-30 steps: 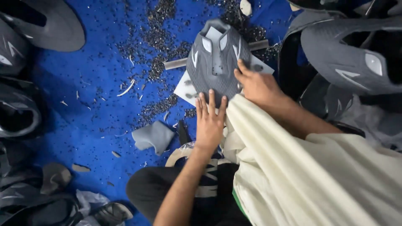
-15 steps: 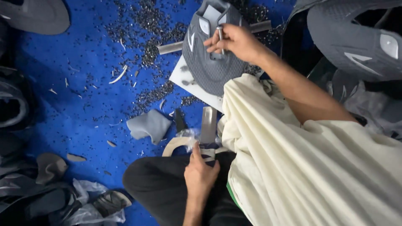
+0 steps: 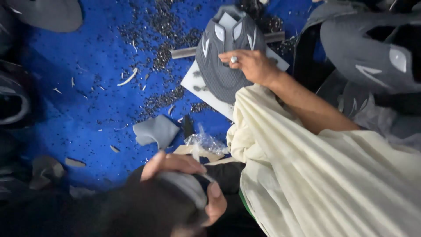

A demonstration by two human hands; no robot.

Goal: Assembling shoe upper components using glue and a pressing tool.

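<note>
Blue floor; shoe upper (image 3: pixel 228 57) toe-away lengthwise

The right grip (image 3: pixel 250 66) rests on the shoe upper (image 3: pixel 226 61), which lies on a flat board (image 3: pixel 197 85) on the floor (image 3: pixel 87 109). A metal bar (image 3: pixel 184 52) lies under the upper, sticking out to its left. Below this grip, nearer the person, a scrap piece (image 3: pixel 155 131) lies left of a crumpled plastic bag (image 3: pixel 206 142). The left grip (image 3: pixel 184 184) sits lowest, closed around a folded piece (image 3: pixel 186 186) over the lap. More uppers (image 3: pixel 372 48) lie to the right.

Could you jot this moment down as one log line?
left hand: grips grey piece at lap | right hand: rests on grey shoe upper | floor: blue mat, scraps
</note>
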